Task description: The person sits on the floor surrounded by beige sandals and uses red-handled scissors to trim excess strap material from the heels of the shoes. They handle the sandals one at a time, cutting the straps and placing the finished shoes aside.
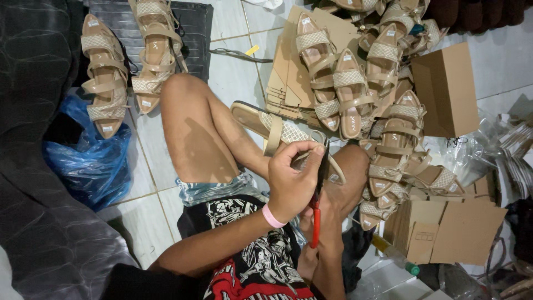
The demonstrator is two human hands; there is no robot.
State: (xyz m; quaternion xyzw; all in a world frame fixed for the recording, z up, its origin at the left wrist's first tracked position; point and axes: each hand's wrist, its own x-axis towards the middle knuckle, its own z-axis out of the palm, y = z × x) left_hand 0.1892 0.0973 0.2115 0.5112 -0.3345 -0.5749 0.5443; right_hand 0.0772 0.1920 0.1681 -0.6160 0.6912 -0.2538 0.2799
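Observation:
My left hand [291, 180], with a pink band at the wrist, pinches a strap of a beige strappy sandal [266, 126] that lies across my bent leg. Below it, my right hand [322, 244] grips the red handle of a pair of dark-bladed scissors or pliers [317, 194]. The tool points upward, its tip at the strap next to my left thumb. My right hand is partly hidden behind my left wrist and the tool.
A heap of matching beige sandals [383, 111] lies on flattened cardboard to the right. Brown boxes [447, 89] [444, 230] stand beside it. Two more sandals [105, 78] rest on a black mat at upper left, above a blue plastic bag [89, 161].

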